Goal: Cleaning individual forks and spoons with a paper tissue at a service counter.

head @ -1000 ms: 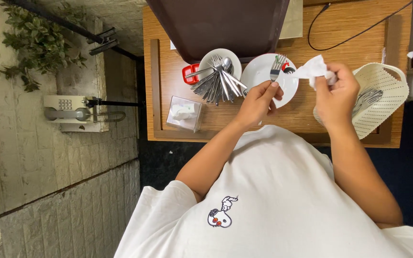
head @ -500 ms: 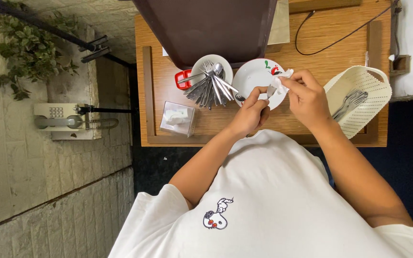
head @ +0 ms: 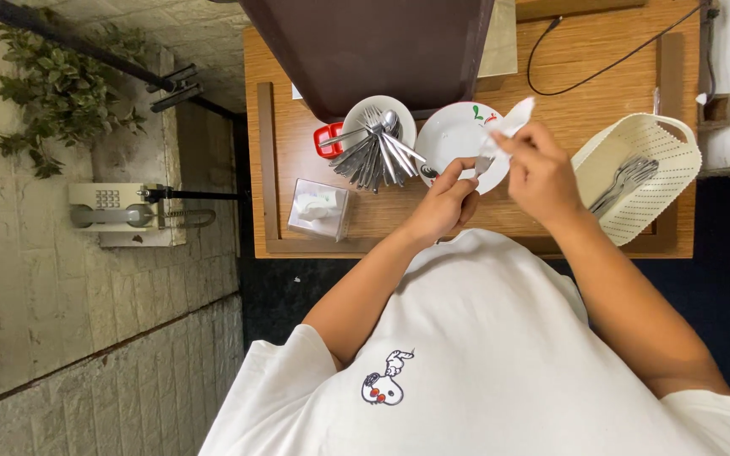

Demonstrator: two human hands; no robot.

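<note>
A small metal fork (head: 485, 160) with a thin, shiny stem is pinched between both hands over the near edge of a round white plate (head: 449, 135); the left hand (head: 445, 203) closes its fingertips on the lower end of it, while the right hand (head: 542, 173) grips a crumpled white tissue (head: 513, 118) wrapped about the tines, so only a short stretch of metal shows between them. The plate is glossy ceramic with a little red and green mark near its far rim, and a dark spoon bowl lies on its left part. To its left stands one round white cup (head: 378, 122) crammed with steel cutlery — forks and spoons fanned out, too many and too overlapped to count. Behind the cup sits one small red object (head: 329, 139), partly hidden. Near the left edge of the tray lies one clear plastic tissue box (head: 318, 209), squarish, with white paper inside. On the right sits one cream plastic basket (head: 648, 177), perforated and curved, holding a few pieces of grey cutlery. All of it rests on a wooden table (head: 576, 63) with visible grain — a black cable loops across its far part, and a dark brown tray (head: 365, 46) stands at the far side.
</note>
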